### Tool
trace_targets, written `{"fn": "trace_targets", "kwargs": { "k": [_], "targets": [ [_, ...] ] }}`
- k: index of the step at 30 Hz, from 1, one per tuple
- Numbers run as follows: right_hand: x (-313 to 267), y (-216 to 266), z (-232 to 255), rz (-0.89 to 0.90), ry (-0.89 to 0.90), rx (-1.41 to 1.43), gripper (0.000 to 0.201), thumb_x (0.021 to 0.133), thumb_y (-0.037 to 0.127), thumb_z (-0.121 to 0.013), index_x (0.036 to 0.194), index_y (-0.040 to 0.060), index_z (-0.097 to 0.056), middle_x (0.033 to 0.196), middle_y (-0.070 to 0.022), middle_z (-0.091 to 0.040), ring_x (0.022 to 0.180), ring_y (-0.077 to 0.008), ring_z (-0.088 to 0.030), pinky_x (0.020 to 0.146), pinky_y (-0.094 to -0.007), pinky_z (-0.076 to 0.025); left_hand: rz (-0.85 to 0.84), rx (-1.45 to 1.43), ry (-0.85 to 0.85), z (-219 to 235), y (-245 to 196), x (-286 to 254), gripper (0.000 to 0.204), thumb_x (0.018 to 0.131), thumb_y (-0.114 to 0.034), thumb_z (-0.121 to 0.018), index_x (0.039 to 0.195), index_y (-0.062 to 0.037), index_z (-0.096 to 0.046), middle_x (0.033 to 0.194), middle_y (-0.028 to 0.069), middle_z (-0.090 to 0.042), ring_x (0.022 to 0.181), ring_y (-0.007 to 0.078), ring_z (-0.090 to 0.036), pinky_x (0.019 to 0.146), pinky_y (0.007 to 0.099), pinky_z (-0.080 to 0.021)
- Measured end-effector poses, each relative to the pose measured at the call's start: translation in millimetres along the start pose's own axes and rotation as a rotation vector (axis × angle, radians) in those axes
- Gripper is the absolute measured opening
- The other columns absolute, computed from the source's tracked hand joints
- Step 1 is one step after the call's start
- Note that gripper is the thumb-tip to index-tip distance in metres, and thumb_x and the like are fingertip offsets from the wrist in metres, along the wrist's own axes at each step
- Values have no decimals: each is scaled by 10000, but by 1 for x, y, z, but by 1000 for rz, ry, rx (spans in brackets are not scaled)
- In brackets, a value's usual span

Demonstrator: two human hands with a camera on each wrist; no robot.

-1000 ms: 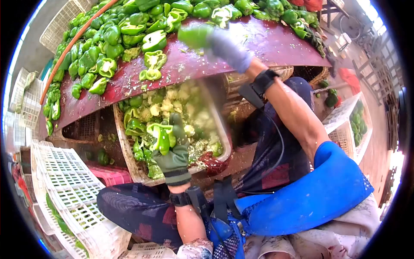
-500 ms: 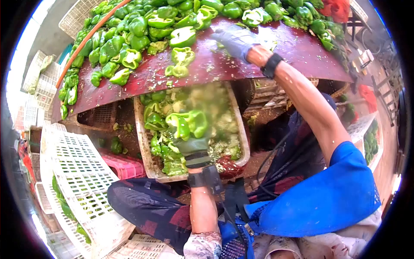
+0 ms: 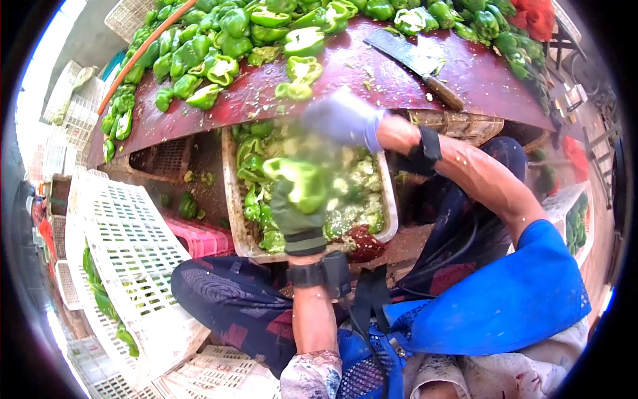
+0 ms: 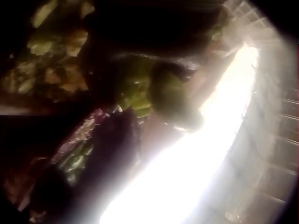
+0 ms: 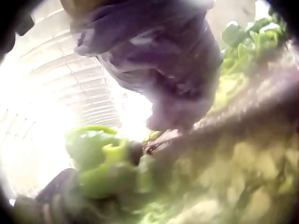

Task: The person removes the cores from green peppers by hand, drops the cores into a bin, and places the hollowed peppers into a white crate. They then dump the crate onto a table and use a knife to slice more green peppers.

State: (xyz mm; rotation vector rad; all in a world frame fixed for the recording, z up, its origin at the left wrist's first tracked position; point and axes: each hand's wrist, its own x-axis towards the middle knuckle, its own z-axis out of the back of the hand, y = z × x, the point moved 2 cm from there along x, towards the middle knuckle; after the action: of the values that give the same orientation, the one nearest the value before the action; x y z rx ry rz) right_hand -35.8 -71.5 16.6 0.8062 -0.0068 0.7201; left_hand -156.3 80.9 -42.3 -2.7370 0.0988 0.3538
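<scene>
In the head view my left hand [image 3: 300,219], in a dark green glove, holds a cut green bell pepper [image 3: 292,174], the thumb lying against its side. Beneath it sits a plastic crate [image 3: 234,219] of pepper cores, seeds and pepper pieces. My right hand [image 3: 344,121], in a lavender glove and blurred, is over the crate's far end, up and right of the pepper. The right wrist view shows this hand [image 5: 159,70] with fingers drooping downward and nothing visible in them; the pepper [image 5: 98,158] appears lower left. A cleaver [image 3: 415,66] lies on the dark red table.
The dark red table [image 3: 219,116] carries a large heap of green peppers [image 3: 232,46], with several cut ones near its front edge. White slatted crates [image 3: 133,246] stand at the left, a pink crate [image 3: 206,236] beside my knee. Red netting [image 3: 364,243] lies by the crate's near corner.
My right hand has come back from the tabletop toward the left hand, leaving the cleaver uncovered. The left hand keeps the pepper over the crate. The whole view has shifted somewhat.
</scene>
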Motion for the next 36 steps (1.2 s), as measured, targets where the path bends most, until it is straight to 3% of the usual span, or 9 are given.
{"fn": "trace_targets", "kwargs": {
  "k": [2,4,9,12,16,18,24,30,36],
  "targets": [
    [38,-2,23,-216,211,-501,380,881,107,-551,1255,97,-614,1049,-127,-678,875,-279,-679,830,-392,-556,-75,104,-57,1,-44,-33,332,867,-240,-586,1132,-43,-615,1104,142,-653,979,267,-656,847,388,-551],
    [51,-16,16,-54,-62,-459,417,893,89,-528,1307,122,-563,1053,-128,-640,946,-278,-652,811,-386,-558,-246,307,-111,-4,-106,-69,357,873,-260,-589,1158,-46,-603,1126,140,-645,993,264,-648,852,385,-543],
    [66,-19,-11,56,67,-639,442,868,-40,-457,1254,127,-593,1043,-152,-629,905,-298,-643,735,-367,-558,-955,1121,-569,-43,-306,-174,422,888,-312,-598,1222,-55,-573,1180,137,-623,1030,256,-629,864,377,-522],
    [60,-54,-14,-15,-112,-415,403,871,-39,-477,1227,100,-602,1018,-156,-645,833,-274,-656,702,-357,-559,-1103,1527,-940,-42,-412,-220,463,897,-343,-603,1261,-60,-554,1213,135,-610,1051,251,-618,871,372,-510],
    [26,-26,20,-269,-55,938,466,914,14,-523,1374,48,-458,1246,-193,-607,1025,-279,-657,853,-351,-568,-897,1991,-1210,-19,-486,-234,519,909,-384,-610,1312,-68,-530,1256,132,-593,1080,244,-603,880,366,-493],
    [18,-10,22,-129,-49,1137,463,927,-12,-524,1374,-11,-405,1041,-126,-638,849,-203,-664,879,-328,-577,-858,2535,-1168,3,-495,-231,522,913,-412,-614,1326,-101,-542,1260,129,-600,1118,251,-594,881,361,-489],
    [-4,28,29,-47,130,1085,589,837,-54,-530,1398,-39,-354,1262,-184,-522,1090,-254,-604,989,-358,-515,-1208,2097,-568,-114,-276,-203,369,989,-155,-505,1323,1,-518,1335,138,-530,1245,232,-490,1062,341,-358],
    [-17,32,21,-132,175,1071,556,802,-102,-534,1346,-34,-437,1285,-160,-525,1083,-218,-602,961,-345,-521,-904,1889,154,-122,-148,-122,299,968,-82,-526,1249,10,-572,1245,124,-593,1138,184,-562,958,309,-453],
    [-24,49,22,-330,189,883,620,856,-53,-556,1441,-20,-353,1023,-136,-651,821,-179,-642,846,-327,-568,-544,1703,219,-96,-81,-29,275,871,-63,-590,1141,-22,-623,1031,103,-665,881,155,-625,786,284,-511]
  ]
}}
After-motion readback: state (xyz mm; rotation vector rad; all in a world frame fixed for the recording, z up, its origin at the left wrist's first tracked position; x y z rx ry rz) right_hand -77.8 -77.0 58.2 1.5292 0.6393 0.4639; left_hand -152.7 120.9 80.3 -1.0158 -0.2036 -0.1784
